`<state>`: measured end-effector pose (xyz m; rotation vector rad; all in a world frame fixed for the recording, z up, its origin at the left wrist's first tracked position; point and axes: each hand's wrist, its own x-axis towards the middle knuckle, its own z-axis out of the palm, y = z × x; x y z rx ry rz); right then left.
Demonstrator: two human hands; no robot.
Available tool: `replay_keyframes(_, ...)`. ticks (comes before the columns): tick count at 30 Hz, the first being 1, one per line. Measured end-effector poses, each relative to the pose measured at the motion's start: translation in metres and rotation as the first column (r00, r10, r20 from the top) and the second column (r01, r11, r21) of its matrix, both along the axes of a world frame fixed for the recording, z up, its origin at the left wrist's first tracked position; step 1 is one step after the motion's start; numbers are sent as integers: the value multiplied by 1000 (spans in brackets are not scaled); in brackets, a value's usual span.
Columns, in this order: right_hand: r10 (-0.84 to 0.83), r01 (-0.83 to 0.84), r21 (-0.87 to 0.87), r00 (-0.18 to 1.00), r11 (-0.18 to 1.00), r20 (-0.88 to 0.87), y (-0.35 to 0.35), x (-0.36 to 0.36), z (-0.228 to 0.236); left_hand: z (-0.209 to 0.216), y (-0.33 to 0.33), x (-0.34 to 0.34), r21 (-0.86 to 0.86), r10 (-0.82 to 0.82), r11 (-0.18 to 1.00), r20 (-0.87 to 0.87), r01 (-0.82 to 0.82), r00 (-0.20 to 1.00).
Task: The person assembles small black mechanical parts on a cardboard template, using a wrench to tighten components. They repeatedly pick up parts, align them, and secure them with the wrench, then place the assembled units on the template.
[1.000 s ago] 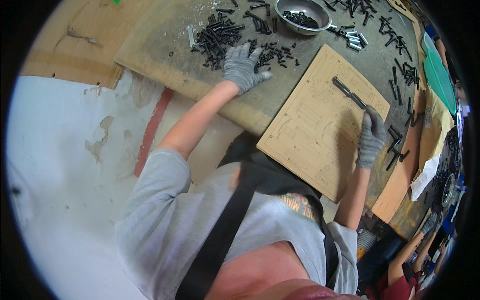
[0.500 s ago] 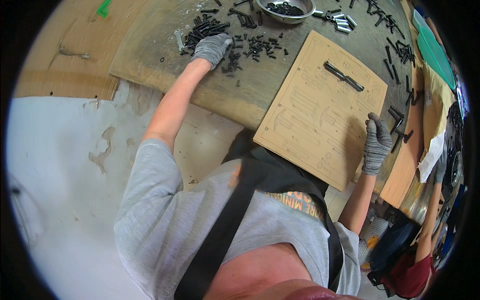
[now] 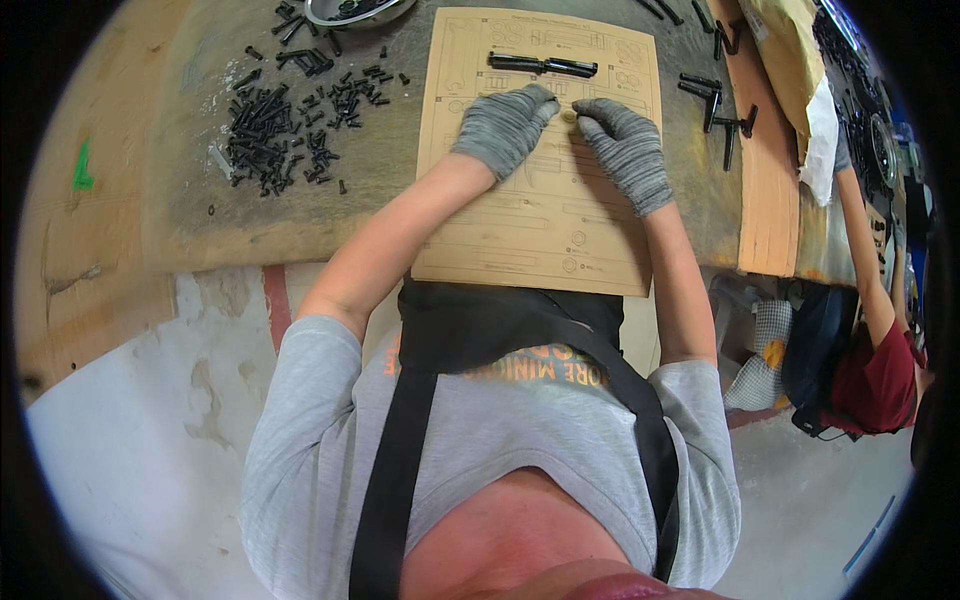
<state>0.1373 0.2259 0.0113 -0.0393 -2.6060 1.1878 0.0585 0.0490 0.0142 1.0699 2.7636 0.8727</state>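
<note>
My left hand [image 3: 508, 128], in a grey knit glove, is over the brown cardboard sheet [image 3: 480, 225], its fingertips pressed together. Facing it, my right hand [image 3: 628, 150], gloved alike, is closed with thumb and fingertips together. A small gap separates the two hands. What either one pinches, if anything, is too small or hidden to make out. Just beyond them, two black rod-like pieces [image 3: 542, 65] lie end to end across the sheet, which carries printed outline drawings of tools and hardware.
On the worktable [image 3: 200, 225] to the left lies a heap of black bolts [image 3: 262, 135], with a small wrench [image 3: 220, 160] beside it. A metal bowl [image 3: 362, 14] of dark parts stands behind. More black bolts [image 3: 712, 100] lie at right. A co-worker's arm [image 3: 868, 255] reaches in at far right.
My left hand has left the bolt heap and come over the cardboard. My right hand has moved in from the sheet's right edge to face it. The whole view has turned.
</note>
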Motion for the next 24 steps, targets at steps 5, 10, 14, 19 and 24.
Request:
replay_keyframes(5,21,-21,46,1000,999,6,1,8,-8,10,-31,-10,112,107,977,471,-180,876)
replay_keyframes(10,26,-34,117,997,993,72,-1,-5,-3,12,-52,-27,21,123,990,358,-140,925)
replay_keyframes(14,84,-121,278,986,953,141,-19,-29,5,18,-51,-37,-87,129,990,299,-108,945)
replay_keyframes(19,91,-182,337,959,924,268,-29,-44,9,23,-35,-47,-187,-117,970,201,155,973)
replay_keyframes(24,-106,67,313,988,947,108,14,-44,2,17,6,-53,-208,-206,946,202,247,958)
